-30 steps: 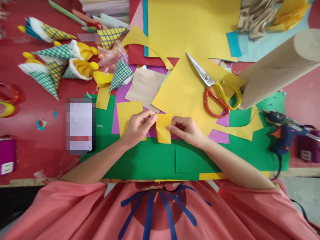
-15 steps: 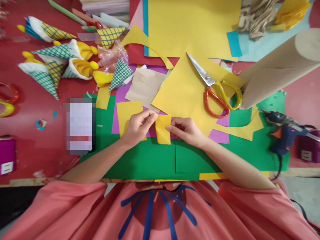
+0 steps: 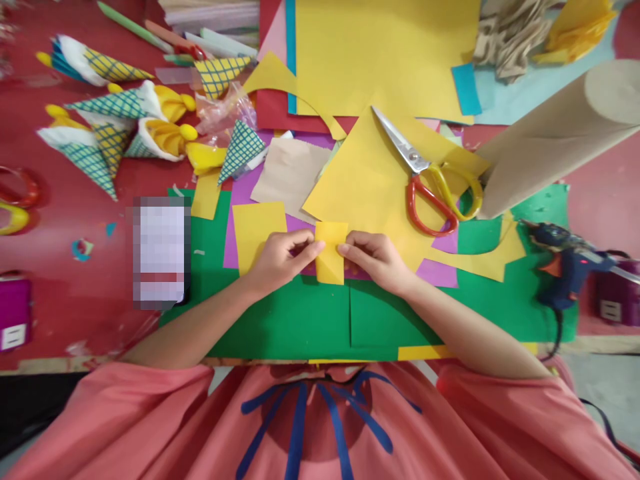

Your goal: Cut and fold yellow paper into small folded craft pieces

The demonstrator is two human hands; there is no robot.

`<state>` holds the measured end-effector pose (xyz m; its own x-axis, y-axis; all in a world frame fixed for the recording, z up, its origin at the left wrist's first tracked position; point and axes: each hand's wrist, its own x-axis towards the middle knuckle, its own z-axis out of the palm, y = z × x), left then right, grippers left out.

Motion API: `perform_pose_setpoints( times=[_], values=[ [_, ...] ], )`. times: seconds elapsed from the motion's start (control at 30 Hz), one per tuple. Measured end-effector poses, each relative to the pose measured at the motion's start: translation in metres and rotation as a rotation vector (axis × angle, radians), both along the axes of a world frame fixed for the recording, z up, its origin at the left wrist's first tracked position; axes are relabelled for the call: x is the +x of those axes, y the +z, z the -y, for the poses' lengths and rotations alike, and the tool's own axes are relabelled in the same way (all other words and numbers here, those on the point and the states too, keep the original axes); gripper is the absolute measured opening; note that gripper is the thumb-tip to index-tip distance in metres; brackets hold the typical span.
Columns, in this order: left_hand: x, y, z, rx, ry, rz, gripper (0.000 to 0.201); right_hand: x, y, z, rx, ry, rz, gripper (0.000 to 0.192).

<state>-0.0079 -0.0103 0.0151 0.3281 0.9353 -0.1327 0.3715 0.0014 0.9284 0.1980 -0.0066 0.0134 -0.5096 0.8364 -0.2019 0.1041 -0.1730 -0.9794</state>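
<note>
Between my two hands is a small folded piece of yellow paper (image 3: 331,257), held upright over the green and purple sheets. My left hand (image 3: 289,257) pinches its left edge between thumb and fingers. On the opposite edge, my right hand (image 3: 373,257) pinches it the same way. A flat yellow paper rectangle (image 3: 257,230) lies just behind my left hand. Beyond my right hand rests a large yellow sheet (image 3: 360,180), with scissors (image 3: 417,170) lying on it, their blades apart.
Small paper cones (image 3: 107,103) cluster at the back left. A phone-like blurred object (image 3: 160,250) lies left of my arm. A glue gun (image 3: 570,267) stands at the right, near a large brown paper roll (image 3: 555,137). A brown paper piece (image 3: 295,173) lies behind my hands.
The folded yellow paper has shifted slightly right and away from me. My left thumb has moved from its top corner down onto its left edge.
</note>
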Motion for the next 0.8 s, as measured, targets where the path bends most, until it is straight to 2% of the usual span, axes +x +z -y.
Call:
perform_pose_setpoints(
  times=[0.17,0.47,0.8],
  values=[
    [-0.0009,-0.0022,0.001,-0.044,0.003,0.007,0.037,-0.0004,0.001,0.0,-0.024,0.01,0.009,0.037],
    [0.0007,-0.0031,0.0012,-0.003,0.015,-0.014,0.036,-0.0003,0.0041,-0.0002,-0.02,0.011,0.022,0.04],
    [-0.0004,0.0007,0.0006,-0.016,-0.018,0.006,0.034,-0.0001,0.0002,0.0005,-0.046,-0.069,-0.026,0.04]
  ],
)
